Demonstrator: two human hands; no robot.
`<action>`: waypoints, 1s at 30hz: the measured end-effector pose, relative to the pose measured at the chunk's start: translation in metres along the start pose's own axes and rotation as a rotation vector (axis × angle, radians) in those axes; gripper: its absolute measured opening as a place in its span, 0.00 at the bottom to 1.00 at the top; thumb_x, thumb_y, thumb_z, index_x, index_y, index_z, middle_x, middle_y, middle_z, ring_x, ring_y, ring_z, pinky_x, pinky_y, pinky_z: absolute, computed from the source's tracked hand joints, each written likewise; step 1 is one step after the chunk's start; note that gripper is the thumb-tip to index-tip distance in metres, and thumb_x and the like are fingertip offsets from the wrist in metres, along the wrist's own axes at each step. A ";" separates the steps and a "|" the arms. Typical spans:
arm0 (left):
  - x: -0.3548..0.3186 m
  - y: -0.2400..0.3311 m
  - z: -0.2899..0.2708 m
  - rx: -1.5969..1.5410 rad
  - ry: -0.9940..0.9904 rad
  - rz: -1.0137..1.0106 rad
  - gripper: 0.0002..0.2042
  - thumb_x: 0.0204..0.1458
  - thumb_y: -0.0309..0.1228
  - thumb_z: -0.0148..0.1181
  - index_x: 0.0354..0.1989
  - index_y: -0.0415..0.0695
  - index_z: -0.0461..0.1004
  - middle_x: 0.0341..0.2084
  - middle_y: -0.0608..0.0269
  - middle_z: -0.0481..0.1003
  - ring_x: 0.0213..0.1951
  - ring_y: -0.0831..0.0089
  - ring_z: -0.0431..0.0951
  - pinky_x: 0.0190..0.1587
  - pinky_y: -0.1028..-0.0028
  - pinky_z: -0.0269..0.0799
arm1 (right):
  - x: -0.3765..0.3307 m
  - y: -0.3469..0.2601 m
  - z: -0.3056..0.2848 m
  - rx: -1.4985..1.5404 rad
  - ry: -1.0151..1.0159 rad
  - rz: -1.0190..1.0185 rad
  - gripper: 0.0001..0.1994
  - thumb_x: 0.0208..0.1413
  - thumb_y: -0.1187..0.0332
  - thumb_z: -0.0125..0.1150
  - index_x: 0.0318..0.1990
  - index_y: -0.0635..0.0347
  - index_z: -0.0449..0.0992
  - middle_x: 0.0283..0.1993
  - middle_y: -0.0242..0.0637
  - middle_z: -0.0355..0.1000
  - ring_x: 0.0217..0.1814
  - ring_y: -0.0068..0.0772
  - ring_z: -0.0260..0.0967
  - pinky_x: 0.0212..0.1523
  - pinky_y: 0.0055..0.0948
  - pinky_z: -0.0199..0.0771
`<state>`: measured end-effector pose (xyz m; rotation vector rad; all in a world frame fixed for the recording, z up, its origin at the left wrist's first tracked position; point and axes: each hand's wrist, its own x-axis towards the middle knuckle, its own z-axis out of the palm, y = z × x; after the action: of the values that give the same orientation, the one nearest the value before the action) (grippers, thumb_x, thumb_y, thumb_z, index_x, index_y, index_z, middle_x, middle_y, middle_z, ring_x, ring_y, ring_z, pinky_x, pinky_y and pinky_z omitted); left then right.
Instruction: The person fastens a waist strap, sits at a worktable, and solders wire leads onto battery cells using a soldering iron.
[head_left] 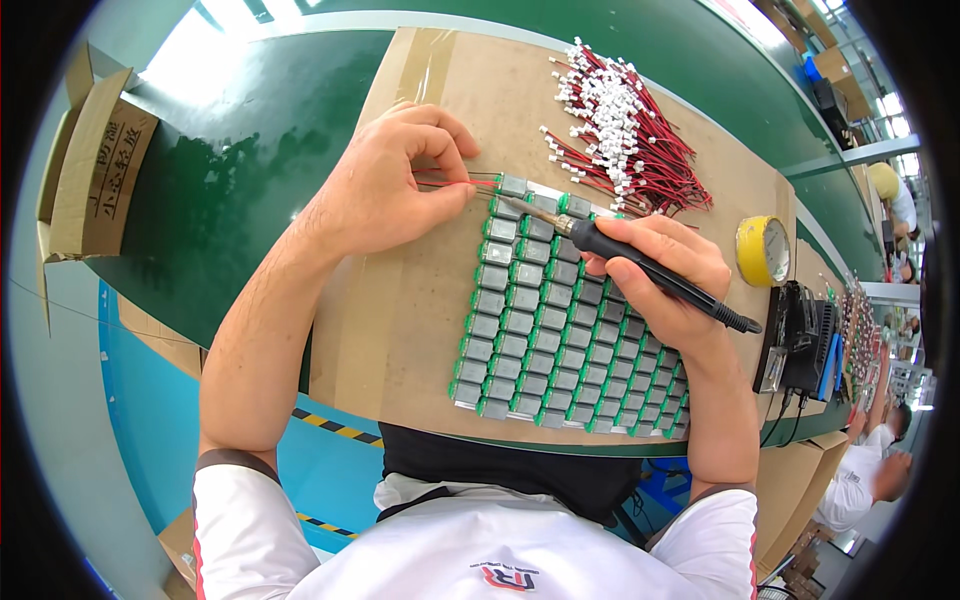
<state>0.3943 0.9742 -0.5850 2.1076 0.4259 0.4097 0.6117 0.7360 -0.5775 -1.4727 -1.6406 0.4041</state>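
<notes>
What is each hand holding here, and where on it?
Left hand pinches a red wire near its end; right hand grips the soldering iron mid-handle.

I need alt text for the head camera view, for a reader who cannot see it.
A right hand holds a soldering iron to the top of a grid of small grey cells, while the left hand pinches a red wire there. Loose red wires lie behind.

Wire pile (625,130) crowds cells (560,320); cardboard (390,330) bare.
</notes>
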 end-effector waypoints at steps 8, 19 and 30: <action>0.000 0.003 0.000 -0.006 0.001 -0.018 0.04 0.49 0.19 0.67 0.26 0.38 0.77 0.49 0.60 0.78 0.47 0.74 0.77 0.47 0.74 0.82 | 0.000 0.000 0.000 0.010 0.006 -0.016 0.16 0.59 0.80 0.66 0.55 0.74 0.81 0.43 0.51 0.82 0.41 0.38 0.85 0.42 0.28 0.85; 0.001 0.002 0.000 -0.012 0.000 -0.025 0.04 0.48 0.21 0.67 0.25 0.38 0.77 0.47 0.61 0.80 0.47 0.71 0.77 0.50 0.70 0.79 | -0.001 0.001 0.000 -0.002 0.004 -0.033 0.16 0.59 0.80 0.66 0.55 0.74 0.81 0.43 0.51 0.81 0.41 0.38 0.85 0.41 0.29 0.85; 0.000 0.001 0.001 0.028 0.012 0.018 0.04 0.48 0.20 0.67 0.26 0.37 0.77 0.47 0.62 0.79 0.45 0.74 0.78 0.47 0.74 0.79 | -0.002 -0.001 -0.002 -0.022 0.032 -0.044 0.15 0.61 0.80 0.63 0.54 0.76 0.81 0.41 0.51 0.82 0.39 0.37 0.86 0.40 0.27 0.84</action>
<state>0.3953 0.9731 -0.5849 2.1379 0.4222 0.4292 0.6123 0.7338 -0.5764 -1.4495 -1.6539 0.3375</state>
